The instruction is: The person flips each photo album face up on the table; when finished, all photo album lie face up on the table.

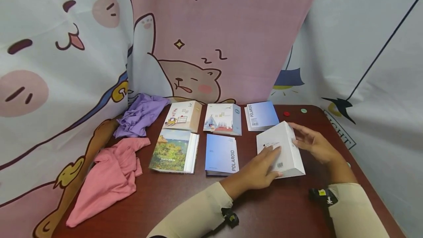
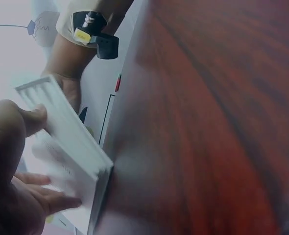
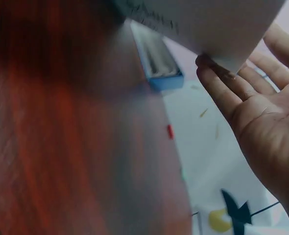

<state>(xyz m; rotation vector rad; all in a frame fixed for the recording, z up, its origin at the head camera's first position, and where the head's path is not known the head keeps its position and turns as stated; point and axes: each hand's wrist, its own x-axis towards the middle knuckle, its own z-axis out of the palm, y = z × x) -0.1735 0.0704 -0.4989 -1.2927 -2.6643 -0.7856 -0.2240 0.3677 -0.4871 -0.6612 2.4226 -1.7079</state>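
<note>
White album, tilted up between two hands at the right of a dark red table. Left hand spread over the cover, fingers nearly straight, thumb at the lower edge, part of the printed wording covered; remaining letters and barcode too fine to read. Right hand pinching the far corner, thumb against the narrow side, some fingertips lost behind it. Lettering in the right wrist view blurred and cut off by the top of the frame; underside hidden in the head view. Just beyond, a blue POLAROID album; leftward, a second blue album, a landscape-covered album and two illustrated albums. Farther left, crumpled pink cloth and purple cloth. Near the far edge, a red disc and a green disc.
</note>
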